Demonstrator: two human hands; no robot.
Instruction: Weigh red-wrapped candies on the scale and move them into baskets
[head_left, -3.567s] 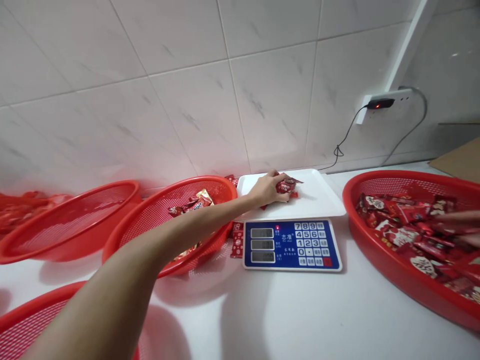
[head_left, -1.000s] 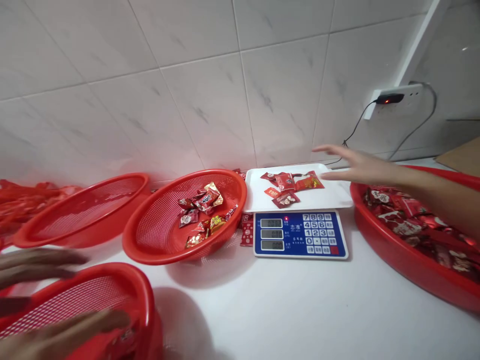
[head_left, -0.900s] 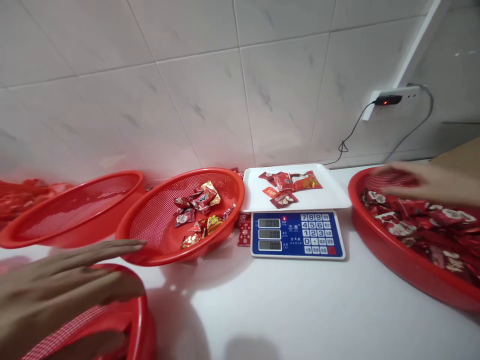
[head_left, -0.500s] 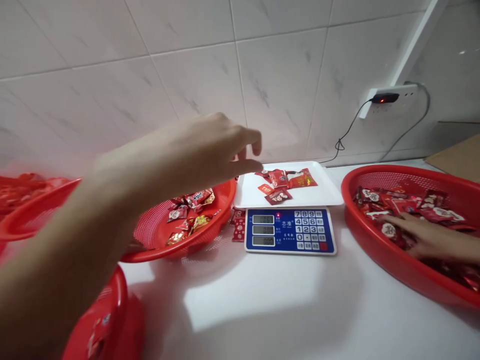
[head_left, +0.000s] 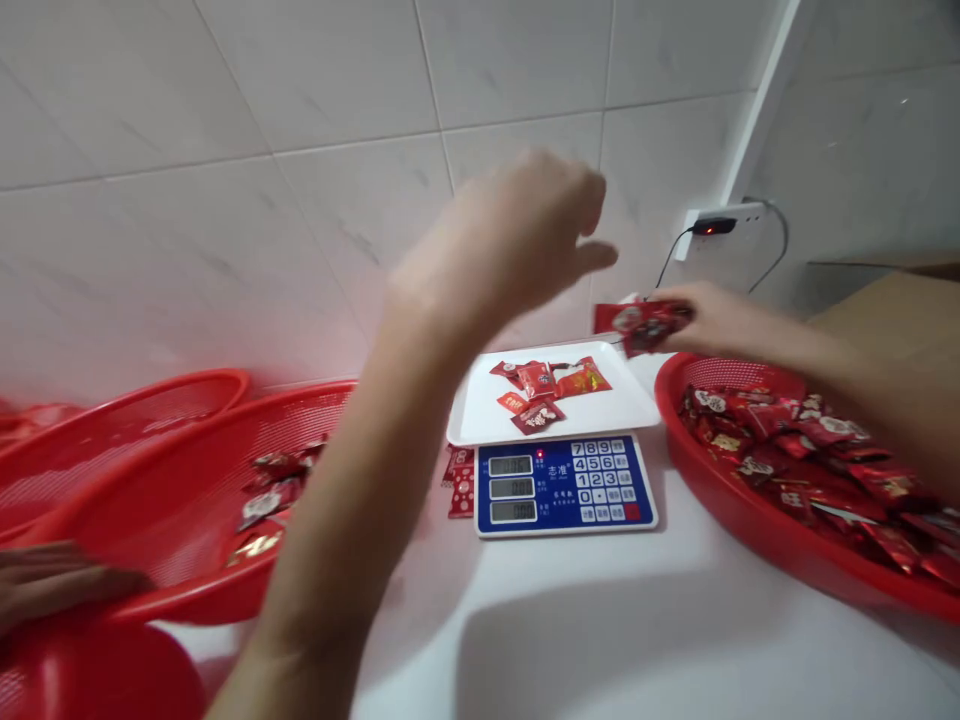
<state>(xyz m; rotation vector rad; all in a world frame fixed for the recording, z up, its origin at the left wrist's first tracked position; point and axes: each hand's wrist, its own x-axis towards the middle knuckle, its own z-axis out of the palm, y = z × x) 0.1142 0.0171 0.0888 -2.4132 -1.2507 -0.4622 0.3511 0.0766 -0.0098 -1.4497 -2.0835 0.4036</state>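
Right hand (head_left: 701,315) risen, holding packets (head_left: 646,325) | tabletop (head_left: 720,650) — white | wall (head_left: 225,250) — marbled tile

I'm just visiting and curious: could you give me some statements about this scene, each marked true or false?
1. The right hand has red packets in its grip. True.
2. The left hand is buried in a basket. False: it is raised in the air, with the tiled wall behind it.
3. The number keys sit to the right of the scale's screens. True.
4. The white tray carries only green fruit. False: red wrapped sweets lie on it.
5. The black plug shows a green light. False: its light is red.
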